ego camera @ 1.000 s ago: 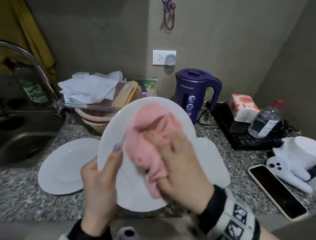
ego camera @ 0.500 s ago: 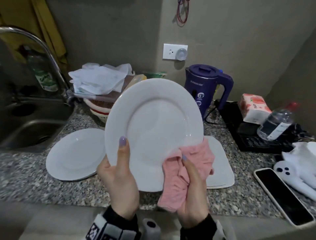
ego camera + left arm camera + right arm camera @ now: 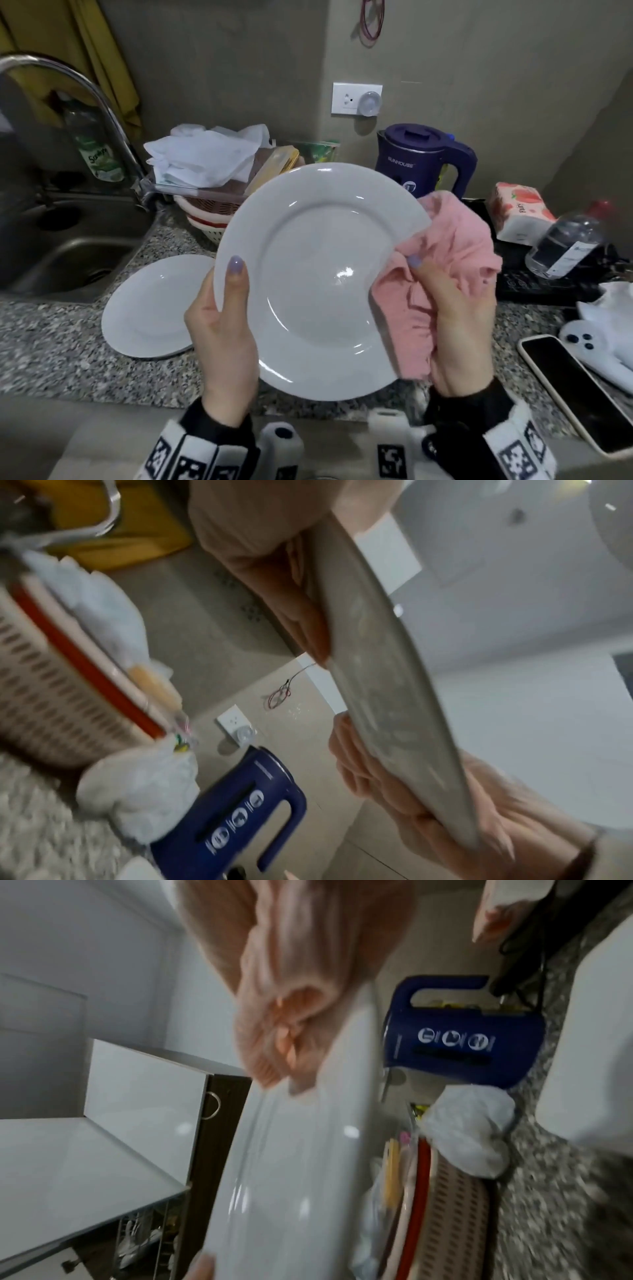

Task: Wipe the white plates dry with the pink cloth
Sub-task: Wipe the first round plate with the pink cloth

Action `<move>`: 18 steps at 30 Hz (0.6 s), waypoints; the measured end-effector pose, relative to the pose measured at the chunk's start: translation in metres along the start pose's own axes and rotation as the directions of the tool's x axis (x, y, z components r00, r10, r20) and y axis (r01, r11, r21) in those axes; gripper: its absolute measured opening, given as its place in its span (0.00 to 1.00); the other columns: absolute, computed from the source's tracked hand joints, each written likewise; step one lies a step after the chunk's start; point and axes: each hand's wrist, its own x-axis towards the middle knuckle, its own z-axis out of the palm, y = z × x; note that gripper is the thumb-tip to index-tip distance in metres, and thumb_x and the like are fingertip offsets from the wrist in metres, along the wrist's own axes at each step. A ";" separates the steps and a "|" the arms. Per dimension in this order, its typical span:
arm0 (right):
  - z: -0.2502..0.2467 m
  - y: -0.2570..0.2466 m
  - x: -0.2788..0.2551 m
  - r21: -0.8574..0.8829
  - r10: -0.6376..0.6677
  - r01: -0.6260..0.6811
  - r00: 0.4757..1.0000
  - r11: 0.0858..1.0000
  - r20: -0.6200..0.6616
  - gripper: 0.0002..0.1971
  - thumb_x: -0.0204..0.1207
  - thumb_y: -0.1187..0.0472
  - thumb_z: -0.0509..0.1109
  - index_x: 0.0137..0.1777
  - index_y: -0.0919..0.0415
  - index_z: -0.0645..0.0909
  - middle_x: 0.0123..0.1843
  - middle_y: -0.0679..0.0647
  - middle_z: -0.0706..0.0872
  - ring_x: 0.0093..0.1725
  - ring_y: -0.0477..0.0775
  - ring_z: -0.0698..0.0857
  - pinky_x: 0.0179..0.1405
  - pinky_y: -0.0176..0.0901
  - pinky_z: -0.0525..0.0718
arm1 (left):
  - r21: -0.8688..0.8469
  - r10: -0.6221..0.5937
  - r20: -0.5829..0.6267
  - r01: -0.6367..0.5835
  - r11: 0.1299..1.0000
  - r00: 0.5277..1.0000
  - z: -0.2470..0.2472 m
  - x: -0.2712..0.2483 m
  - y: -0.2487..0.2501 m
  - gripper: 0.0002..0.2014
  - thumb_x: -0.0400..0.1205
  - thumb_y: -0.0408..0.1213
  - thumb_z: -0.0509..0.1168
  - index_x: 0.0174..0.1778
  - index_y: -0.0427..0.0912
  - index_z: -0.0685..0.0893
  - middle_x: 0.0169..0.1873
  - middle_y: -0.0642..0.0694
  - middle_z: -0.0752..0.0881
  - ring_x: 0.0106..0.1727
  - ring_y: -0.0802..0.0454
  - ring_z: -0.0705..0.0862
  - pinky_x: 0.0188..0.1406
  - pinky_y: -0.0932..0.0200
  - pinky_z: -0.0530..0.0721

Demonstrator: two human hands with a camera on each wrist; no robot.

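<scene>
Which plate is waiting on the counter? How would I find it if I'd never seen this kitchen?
Start at the steel sink on the left and move right onto the speckled granite counter. The round white plate lies flat there, beside the left hand. Unlike the held plate, which is lifted, tilted and touched by the pink cloth, nobody touches it.

Glossy, smooth glazed white plate (image 3: 318, 274), soft ribbed pink cloth (image 3: 445, 246), speckled stone bench (image 3: 51, 342), brushed metal sink (image 3: 68, 253), matt plastic kettle (image 3: 421, 161)
</scene>
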 end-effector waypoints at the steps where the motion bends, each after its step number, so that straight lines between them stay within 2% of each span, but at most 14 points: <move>1: 0.002 0.009 -0.010 0.022 0.015 -0.013 0.998 1.000 -0.063 0.31 0.72 0.69 0.75 0.73 0.77 0.67 0.64 0.74 0.82 0.65 0.75 0.81 0.62 0.64 0.82 | -0.036 -0.006 -0.037 0.005 0.999 0.999 0.003 -0.002 -0.002 0.13 0.83 0.45 0.61 0.60 0.47 0.85 0.51 0.58 0.91 0.55 0.59 0.89 0.52 0.63 0.86; 2: 0.005 0.019 -0.022 0.037 0.061 -0.056 0.989 0.998 -0.137 0.38 0.68 0.62 0.79 0.74 0.74 0.66 0.65 0.72 0.82 0.65 0.74 0.81 0.61 0.63 0.83 | -0.068 -0.004 -0.076 -0.001 0.998 0.997 0.006 -0.005 -0.004 0.13 0.84 0.44 0.61 0.61 0.47 0.84 0.51 0.58 0.91 0.56 0.58 0.89 0.52 0.63 0.86; 4: 0.013 0.037 -0.044 0.097 0.217 -0.198 0.941 0.975 -0.261 0.51 0.53 0.51 0.87 0.77 0.64 0.67 0.66 0.64 0.84 0.65 0.66 0.84 0.61 0.67 0.82 | -0.105 0.034 -0.145 -0.050 0.993 0.989 0.013 -0.012 -0.005 0.12 0.85 0.43 0.59 0.61 0.49 0.83 0.51 0.61 0.91 0.57 0.59 0.88 0.51 0.66 0.85; 5: 0.013 0.045 -0.049 0.141 0.278 -0.246 0.912 0.959 -0.301 0.52 0.51 0.51 0.87 0.77 0.60 0.69 0.65 0.60 0.85 0.63 0.62 0.86 0.59 0.66 0.84 | -0.121 0.047 -0.164 -0.067 0.990 0.985 0.016 -0.016 -0.006 0.12 0.85 0.42 0.58 0.62 0.50 0.82 0.52 0.63 0.90 0.58 0.61 0.88 0.51 0.68 0.84; 6: 0.013 0.049 -0.050 0.181 0.303 -0.255 0.898 0.950 -0.320 0.47 0.55 0.54 0.85 0.77 0.59 0.71 0.63 0.58 0.87 0.60 0.58 0.88 0.57 0.62 0.86 | -0.135 0.052 -0.173 -0.076 0.988 0.984 0.018 -0.020 -0.007 0.12 0.86 0.41 0.58 0.62 0.51 0.81 0.51 0.66 0.90 0.59 0.63 0.87 0.52 0.69 0.83; 8: 0.010 0.045 -0.045 0.187 0.286 -0.235 0.900 0.954 -0.328 0.39 0.64 0.62 0.80 0.76 0.60 0.71 0.61 0.59 0.88 0.57 0.57 0.89 0.53 0.57 0.87 | -0.122 0.051 -0.147 -0.069 0.990 0.988 0.014 -0.025 -0.009 0.13 0.85 0.43 0.57 0.63 0.54 0.80 0.54 0.67 0.89 0.61 0.64 0.85 0.54 0.70 0.82; 9: 0.007 0.040 -0.039 0.175 0.264 -0.222 0.925 0.959 -0.274 0.38 0.64 0.63 0.80 0.76 0.63 0.70 0.61 0.62 0.88 0.59 0.60 0.88 0.54 0.57 0.87 | -0.112 0.034 -0.094 -0.045 0.993 0.995 0.008 -0.024 -0.009 0.14 0.85 0.44 0.58 0.65 0.54 0.79 0.57 0.65 0.88 0.63 0.63 0.85 0.55 0.69 0.82; 11: -0.001 0.025 -0.026 0.110 0.208 -0.192 0.966 0.975 -0.153 0.41 0.60 0.61 0.81 0.74 0.70 0.71 0.63 0.68 0.85 0.63 0.68 0.84 0.57 0.60 0.86 | -0.111 0.013 0.100 -0.002 0.994 0.995 -0.004 -0.011 -0.002 0.15 0.86 0.46 0.58 0.68 0.51 0.78 0.62 0.58 0.87 0.65 0.59 0.84 0.56 0.67 0.82; 13: -0.006 0.011 -0.011 0.050 0.134 -0.131 0.989 0.990 -0.059 0.36 0.62 0.63 0.79 0.70 0.74 0.74 0.62 0.71 0.85 0.63 0.72 0.83 0.60 0.63 0.83 | -0.091 -0.005 0.265 0.030 0.995 0.964 -0.012 0.003 0.008 0.20 0.87 0.49 0.54 0.73 0.46 0.76 0.66 0.54 0.85 0.68 0.58 0.82 0.60 0.65 0.82; 14: -0.007 0.006 -0.005 0.032 0.112 -0.112 0.994 0.993 -0.006 0.33 0.64 0.65 0.78 0.69 0.76 0.73 0.61 0.73 0.84 0.62 0.74 0.83 0.62 0.66 0.82 | -0.073 -0.037 0.278 0.059 0.996 0.960 -0.012 0.007 0.010 0.21 0.86 0.49 0.53 0.74 0.46 0.76 0.66 0.54 0.85 0.69 0.58 0.82 0.61 0.65 0.82; 16: -0.002 -0.001 0.000 -0.025 0.014 -0.014 1.000 1.000 0.007 0.31 0.68 0.68 0.77 0.69 0.77 0.72 0.61 0.74 0.83 0.62 0.75 0.82 0.63 0.67 0.81 | -0.078 -0.063 0.188 0.079 0.994 0.980 -0.008 0.006 0.009 0.18 0.86 0.45 0.55 0.69 0.48 0.80 0.61 0.57 0.88 0.65 0.58 0.85 0.58 0.64 0.83; 18: 0.006 0.004 -0.009 -0.062 -0.062 0.055 0.990 0.997 -0.127 0.28 0.69 0.71 0.76 0.69 0.71 0.72 0.61 0.67 0.86 0.62 0.65 0.85 0.63 0.58 0.83 | -0.118 -0.036 0.058 0.042 0.992 0.998 0.001 -0.004 0.005 0.14 0.87 0.43 0.56 0.65 0.50 0.82 0.58 0.58 0.89 0.63 0.57 0.86 0.57 0.62 0.84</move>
